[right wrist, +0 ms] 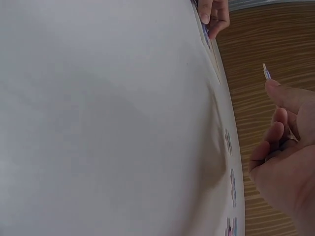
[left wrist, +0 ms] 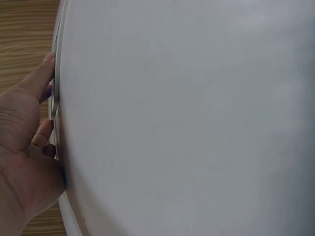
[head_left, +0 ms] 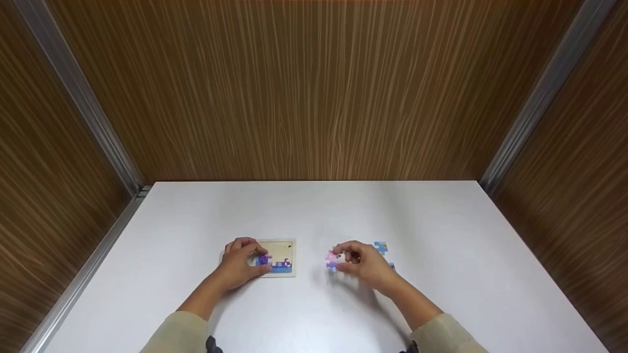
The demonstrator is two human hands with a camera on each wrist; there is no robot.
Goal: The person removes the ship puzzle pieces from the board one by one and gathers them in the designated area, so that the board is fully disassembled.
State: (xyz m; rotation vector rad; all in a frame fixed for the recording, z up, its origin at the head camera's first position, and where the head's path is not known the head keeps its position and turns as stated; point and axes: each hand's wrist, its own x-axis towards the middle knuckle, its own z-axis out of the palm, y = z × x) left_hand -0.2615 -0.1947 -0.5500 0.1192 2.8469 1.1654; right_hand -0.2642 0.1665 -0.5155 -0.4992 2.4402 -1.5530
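A shallow puzzle board (head_left: 294, 257) with a pale frame lies left of centre, a row of blue and purple pieces (head_left: 281, 267) along its near edge. My left hand (head_left: 237, 262) covers the board's left part. Its thumb and index finger pinch a purple puzzle piece (head_left: 264, 259) over the board; in the left wrist view this purple bit shows behind the thumb. To the right, my right hand (head_left: 367, 264) pinches a pink and lilac puzzle piece (head_left: 331, 259) above the table. That piece appears edge-on beyond the thumb in the right wrist view.
Loose puzzle pieces lie beyond the right hand: a blue one (head_left: 380, 247) and a partly hidden one (head_left: 392, 266). Three loose clusters or pieces (right wrist: 233, 187) line up in the right wrist view. Wood-grain panels (head_left: 314, 98) enclose the white table (head_left: 314, 211) at back and sides.
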